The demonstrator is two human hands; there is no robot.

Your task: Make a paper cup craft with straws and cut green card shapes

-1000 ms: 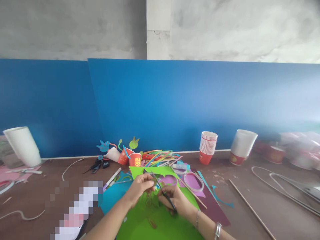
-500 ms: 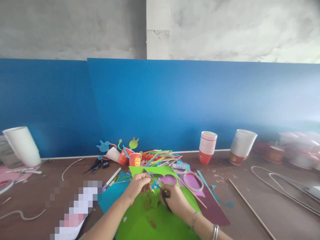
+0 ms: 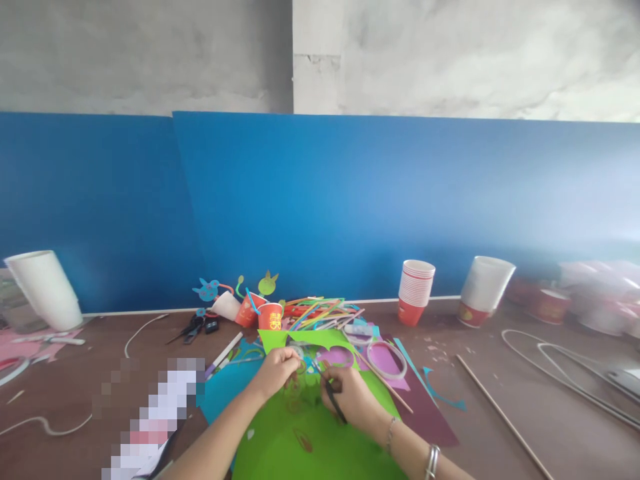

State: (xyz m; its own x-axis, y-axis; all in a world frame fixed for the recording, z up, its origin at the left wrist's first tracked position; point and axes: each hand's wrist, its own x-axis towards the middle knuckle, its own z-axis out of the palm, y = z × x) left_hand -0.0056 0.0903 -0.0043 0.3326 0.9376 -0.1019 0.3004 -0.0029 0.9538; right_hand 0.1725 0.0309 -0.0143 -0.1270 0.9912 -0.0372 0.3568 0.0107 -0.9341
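My left hand is closed in a pinch on a small paper piece, mostly hidden by the fingertips. In my right hand is a pair of scissors with dark handles, its blades pointing up and left toward the pinched piece. Whether the blades touch it I cannot tell. Beneath both hands lies a large green sheet with brownish outlines on it. Just beyond them is a green paper scrap with cut-out curves, and purple paper lies to its right.
Colourful straws lie behind the paper, beside red cups with paper animal figures. Stacked cups stand at the back right. Dark scissors lie left. A wooden stick and white cables are on the right.
The scissors' handles have come closer together and tilted slightly in my right hand. My left hand keeps its pinch in nearly the same spot. The whole view has shifted a little.
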